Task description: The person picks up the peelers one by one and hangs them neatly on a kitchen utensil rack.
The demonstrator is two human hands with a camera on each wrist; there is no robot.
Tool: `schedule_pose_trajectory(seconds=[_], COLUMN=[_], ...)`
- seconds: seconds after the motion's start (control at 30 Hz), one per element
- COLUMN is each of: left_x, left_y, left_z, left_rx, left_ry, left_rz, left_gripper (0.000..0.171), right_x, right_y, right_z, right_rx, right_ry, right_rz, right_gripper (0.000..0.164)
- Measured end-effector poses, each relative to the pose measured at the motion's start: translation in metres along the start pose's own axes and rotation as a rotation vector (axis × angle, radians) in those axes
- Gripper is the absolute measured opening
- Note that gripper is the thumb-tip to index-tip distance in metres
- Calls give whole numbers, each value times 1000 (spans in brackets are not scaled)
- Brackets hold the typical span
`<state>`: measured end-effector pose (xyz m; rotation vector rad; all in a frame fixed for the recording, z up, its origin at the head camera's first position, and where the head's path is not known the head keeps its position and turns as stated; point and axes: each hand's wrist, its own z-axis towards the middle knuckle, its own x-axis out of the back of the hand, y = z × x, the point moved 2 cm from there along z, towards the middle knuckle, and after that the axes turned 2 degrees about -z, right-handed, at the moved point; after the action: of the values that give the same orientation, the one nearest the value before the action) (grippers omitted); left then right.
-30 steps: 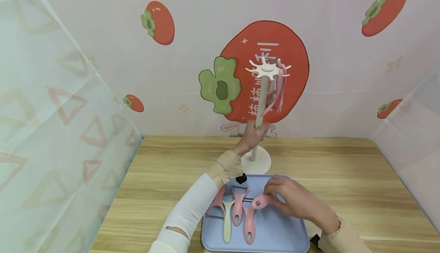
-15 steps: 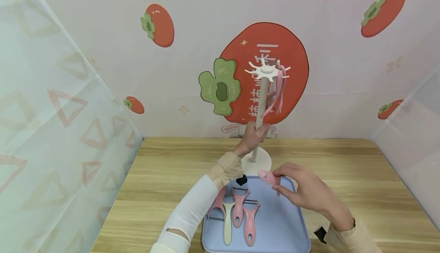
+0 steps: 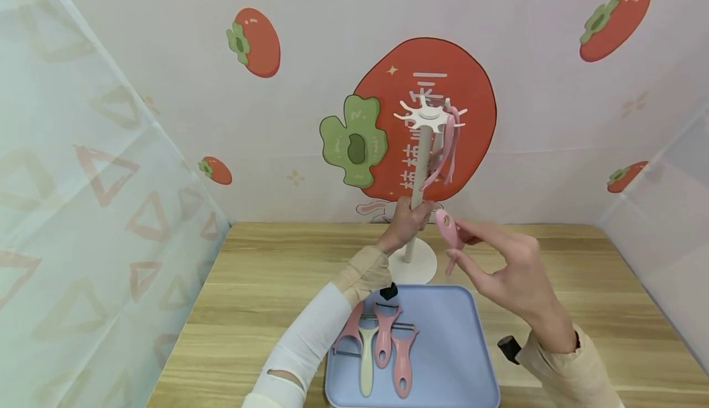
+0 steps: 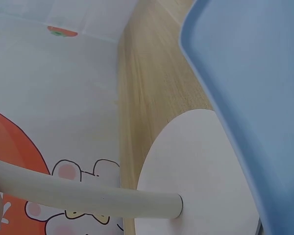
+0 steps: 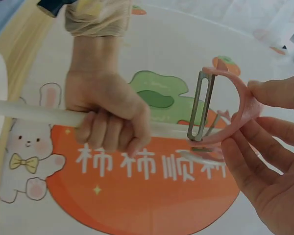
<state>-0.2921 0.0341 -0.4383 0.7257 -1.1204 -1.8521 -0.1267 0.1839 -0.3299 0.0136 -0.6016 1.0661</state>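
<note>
Gripping the white stand (image 3: 423, 156) with the left hand (image 3: 408, 222), pinching a pink peeler (image 3: 450, 234) with the right hand (image 3: 517, 272), held up near the stand, with more peelers (image 3: 402, 365) lying in the blue tray (image 3: 451, 349)

A pale back wall (image 3: 537, 112) printed with red fruit (image 3: 468, 76) rose behind a wooden table (image 3: 266, 285); faded triangles (image 3: 91, 171) covered the whitish wall (image 3: 55, 119) at left.
</note>
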Motion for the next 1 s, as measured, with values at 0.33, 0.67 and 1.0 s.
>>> schedule_pose_trajectory(seconds=[0.33, 0.67, 1.0], left_x=[2, 3, 3], left_y=[1, -3, -9], left_z=[3, 3, 2], left_rx=[28, 52, 14], left_ry=[-62, -102, -93], left_rz=[-25, -63, -64], left_gripper=[49, 50, 37], right_x=[0, 1, 0], right_y=[-9, -14, -16], right_z=[32, 55, 70], right_rx=[-12, -72, -96], right_ry=[157, 257, 298], right_rz=[18, 40, 2], right_gripper=[44, 50, 43])
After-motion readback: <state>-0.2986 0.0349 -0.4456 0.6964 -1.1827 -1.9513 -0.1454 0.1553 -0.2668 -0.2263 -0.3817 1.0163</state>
